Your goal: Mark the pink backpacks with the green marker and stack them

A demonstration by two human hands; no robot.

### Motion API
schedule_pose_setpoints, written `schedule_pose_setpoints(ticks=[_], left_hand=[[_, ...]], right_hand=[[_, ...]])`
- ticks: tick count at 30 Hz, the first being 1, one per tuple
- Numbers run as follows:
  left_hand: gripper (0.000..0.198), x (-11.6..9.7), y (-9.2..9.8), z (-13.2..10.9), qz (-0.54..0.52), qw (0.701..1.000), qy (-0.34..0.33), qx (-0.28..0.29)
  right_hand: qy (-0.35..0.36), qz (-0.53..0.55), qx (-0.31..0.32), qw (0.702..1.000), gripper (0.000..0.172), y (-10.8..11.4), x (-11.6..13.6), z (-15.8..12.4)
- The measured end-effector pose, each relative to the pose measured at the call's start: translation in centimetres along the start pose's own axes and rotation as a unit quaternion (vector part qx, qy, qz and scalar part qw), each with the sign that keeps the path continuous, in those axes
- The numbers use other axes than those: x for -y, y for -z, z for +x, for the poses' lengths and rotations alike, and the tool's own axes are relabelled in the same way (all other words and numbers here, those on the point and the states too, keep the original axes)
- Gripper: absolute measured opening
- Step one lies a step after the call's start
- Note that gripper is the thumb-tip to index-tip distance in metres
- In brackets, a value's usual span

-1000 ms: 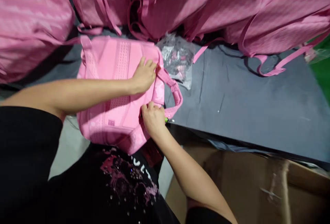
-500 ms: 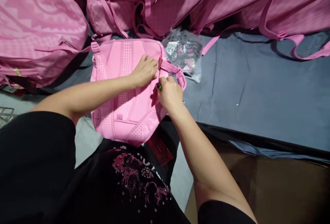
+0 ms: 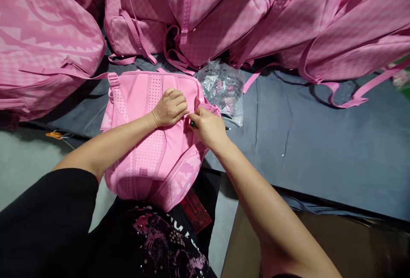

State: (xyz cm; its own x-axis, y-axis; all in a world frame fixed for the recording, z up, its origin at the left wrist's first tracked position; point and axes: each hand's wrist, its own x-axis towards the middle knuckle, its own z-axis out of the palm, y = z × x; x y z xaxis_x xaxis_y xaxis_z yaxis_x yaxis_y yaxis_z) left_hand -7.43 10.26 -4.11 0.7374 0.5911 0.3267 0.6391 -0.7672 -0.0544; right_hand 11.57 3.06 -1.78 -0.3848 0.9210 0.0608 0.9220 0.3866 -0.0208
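A pink backpack point(image 3: 147, 141) lies back-side up on the near edge of a grey table point(image 3: 320, 141), partly hanging over against my black shirt. My left hand point(image 3: 169, 108) rests on its upper part with fingers curled, pressing the fabric down. My right hand point(image 3: 207, 126) is closed at the bag's top right corner, by the carry handle. It grips a thin dark tool point(image 3: 193, 124) whose tip pokes out on the far side; I cannot tell what kind of tool it is.
Several pink patterned backpacks point(image 3: 224, 17) are piled along the back of the table, their straps trailing onto it. A clear plastic bag point(image 3: 222, 88) of small items lies just right of the backpack. A brown cardboard box point(image 3: 320, 248) stands below the table edge at right.
My right hand went from the bag's lower right edge up to its top corner beside my left hand. My left fingers curled tighter on the fabric. The view shifted.
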Motion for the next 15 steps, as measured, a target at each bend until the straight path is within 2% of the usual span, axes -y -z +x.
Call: schedule_pose_setpoints(ticks=[6,15], left_hand=[[0.038,-0.3,-1.0,-0.5,-0.050,0.998,0.039,0.016],[0.042,0.0,-1.4,-0.6,-0.065,0.998,0.006,0.024]], right_hand=[[0.055,0.011,0.045,0.997,0.019,0.0,0.0,-0.1],[0.012,-0.045,0.085,0.995,0.026,0.2,1.4,1.1]])
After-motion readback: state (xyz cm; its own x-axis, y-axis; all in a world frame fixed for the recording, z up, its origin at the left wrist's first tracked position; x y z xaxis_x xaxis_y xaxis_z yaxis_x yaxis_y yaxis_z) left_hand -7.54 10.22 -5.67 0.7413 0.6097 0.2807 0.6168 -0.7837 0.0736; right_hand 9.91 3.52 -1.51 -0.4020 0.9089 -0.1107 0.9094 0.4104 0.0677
